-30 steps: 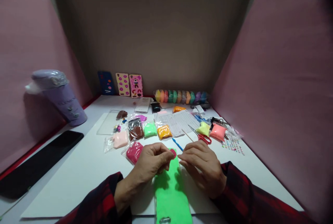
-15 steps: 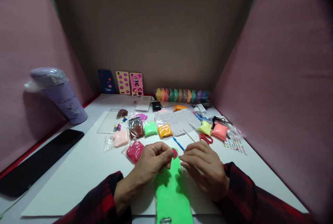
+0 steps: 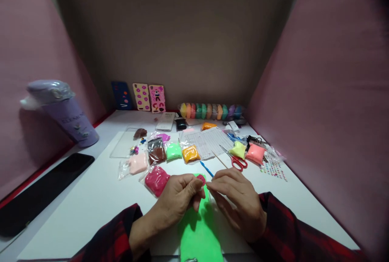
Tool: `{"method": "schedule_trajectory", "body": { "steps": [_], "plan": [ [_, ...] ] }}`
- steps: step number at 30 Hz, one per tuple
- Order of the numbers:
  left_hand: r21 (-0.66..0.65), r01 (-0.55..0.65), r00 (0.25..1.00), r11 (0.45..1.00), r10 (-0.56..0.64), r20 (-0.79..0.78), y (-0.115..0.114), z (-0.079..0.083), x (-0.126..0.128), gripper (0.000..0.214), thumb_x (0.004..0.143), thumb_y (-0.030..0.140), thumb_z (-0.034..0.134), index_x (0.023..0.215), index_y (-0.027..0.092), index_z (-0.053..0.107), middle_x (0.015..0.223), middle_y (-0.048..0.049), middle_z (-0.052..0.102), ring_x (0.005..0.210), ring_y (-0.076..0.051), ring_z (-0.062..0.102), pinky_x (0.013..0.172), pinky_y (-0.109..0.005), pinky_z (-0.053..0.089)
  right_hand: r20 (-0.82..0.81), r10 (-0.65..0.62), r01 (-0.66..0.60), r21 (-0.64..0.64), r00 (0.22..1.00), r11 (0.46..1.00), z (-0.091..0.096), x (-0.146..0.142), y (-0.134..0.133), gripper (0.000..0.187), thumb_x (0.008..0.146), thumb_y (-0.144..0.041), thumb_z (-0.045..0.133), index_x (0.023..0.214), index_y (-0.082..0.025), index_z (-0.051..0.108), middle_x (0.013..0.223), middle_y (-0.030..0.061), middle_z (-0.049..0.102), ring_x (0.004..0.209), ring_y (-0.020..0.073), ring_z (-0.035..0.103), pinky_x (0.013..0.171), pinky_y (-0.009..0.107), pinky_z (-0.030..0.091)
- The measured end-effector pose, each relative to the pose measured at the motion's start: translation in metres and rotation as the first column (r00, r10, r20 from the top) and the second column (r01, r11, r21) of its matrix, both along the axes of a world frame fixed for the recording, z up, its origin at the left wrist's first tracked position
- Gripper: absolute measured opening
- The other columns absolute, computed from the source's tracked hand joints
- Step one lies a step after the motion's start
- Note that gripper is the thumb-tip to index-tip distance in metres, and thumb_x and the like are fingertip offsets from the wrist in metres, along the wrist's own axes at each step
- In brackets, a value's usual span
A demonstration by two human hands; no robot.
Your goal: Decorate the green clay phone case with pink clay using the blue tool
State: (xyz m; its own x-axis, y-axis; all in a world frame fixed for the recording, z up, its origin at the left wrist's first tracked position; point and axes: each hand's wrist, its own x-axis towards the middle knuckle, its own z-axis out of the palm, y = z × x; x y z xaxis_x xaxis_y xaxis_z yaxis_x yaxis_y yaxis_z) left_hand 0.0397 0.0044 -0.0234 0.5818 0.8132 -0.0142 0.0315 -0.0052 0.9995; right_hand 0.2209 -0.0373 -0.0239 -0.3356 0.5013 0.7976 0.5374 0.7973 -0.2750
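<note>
A small round dark-pink clay piece (image 3: 201,179) is pinched between the thumb and forefinger of my left hand (image 3: 181,193). My right hand (image 3: 238,199) is beside it, thumb and fingers drawn together, the tips at the piece's right edge. Whether those fingertips hold something tiny cannot be made out. Under both hands lies a phone case covered in bright green clay (image 3: 199,233), its near end cut off by the picture's lower edge. A bag of dark-pink clay (image 3: 157,181) rests just beyond my left hand. A blue pointed tool (image 3: 206,168) lies beyond my right fingers.
Red-handled scissors (image 3: 239,163), a thin wooden stick (image 3: 219,159) and several clay bags, one orange (image 3: 191,153), lie across the white board. Rhinestones (image 3: 275,168) are at the right. A purple bottle (image 3: 71,120) and black phone (image 3: 45,193) stand and lie left. Decorated cases (image 3: 141,96) lean behind.
The view has shifted slightly. My right fingertips have come closer to the pink clay piece, which is now turned a little in my left hand's pinch.
</note>
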Motion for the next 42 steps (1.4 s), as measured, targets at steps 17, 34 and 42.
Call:
{"method": "schedule_trajectory", "body": {
  "steps": [17, 34, 42],
  "plan": [
    [0.214, -0.063, 0.987, 0.975, 0.092, -0.132, -0.008, -0.002, 0.005, 0.058, 0.091, 0.057, 0.043, 0.050, 0.018, 0.053, 0.049, -0.0003, 0.053, 0.051, -0.011, 0.045, 0.057, -0.024, 0.035, 0.003, -0.030, 0.030, -0.021, 1.000, 0.999, -0.003, -0.004, 0.000, 0.020, 0.083, -0.003, 0.056, 0.096, -0.017, 0.061, 0.075, 0.0068, 0.068, 0.075, 0.0208, 0.060, 0.065, 0.036, 0.048],
    [0.120, -0.052, 0.995, 0.991, 0.061, -0.075, -0.009, 0.002, 0.008, 0.048, 0.088, 0.053, 0.052, 0.057, 0.016, 0.055, 0.053, 0.0018, 0.050, 0.049, -0.010, 0.039, 0.050, -0.023, 0.029, -0.032, -0.146, 0.145, -0.046, 0.989, 0.988, -0.012, -0.008, -0.004, 0.013, 0.083, -0.006, 0.053, 0.081, -0.019, 0.057, 0.067, 0.0032, 0.059, 0.068, 0.0184, 0.055, 0.062, 0.033, 0.043],
    [0.038, -0.003, 1.000, 0.999, 0.004, -0.024, -0.009, 0.006, 0.007, 0.039, 0.087, 0.046, 0.057, 0.064, 0.015, 0.058, 0.055, 0.0017, 0.054, 0.050, -0.008, 0.041, 0.050, -0.021, 0.030, -0.142, -0.117, 0.095, -0.152, 0.983, 0.984, -0.008, -0.007, -0.003, 0.012, 0.083, -0.006, 0.055, 0.084, -0.018, 0.060, 0.069, 0.0030, 0.059, 0.066, 0.0172, 0.055, 0.060, 0.031, 0.044]
  ]
}}
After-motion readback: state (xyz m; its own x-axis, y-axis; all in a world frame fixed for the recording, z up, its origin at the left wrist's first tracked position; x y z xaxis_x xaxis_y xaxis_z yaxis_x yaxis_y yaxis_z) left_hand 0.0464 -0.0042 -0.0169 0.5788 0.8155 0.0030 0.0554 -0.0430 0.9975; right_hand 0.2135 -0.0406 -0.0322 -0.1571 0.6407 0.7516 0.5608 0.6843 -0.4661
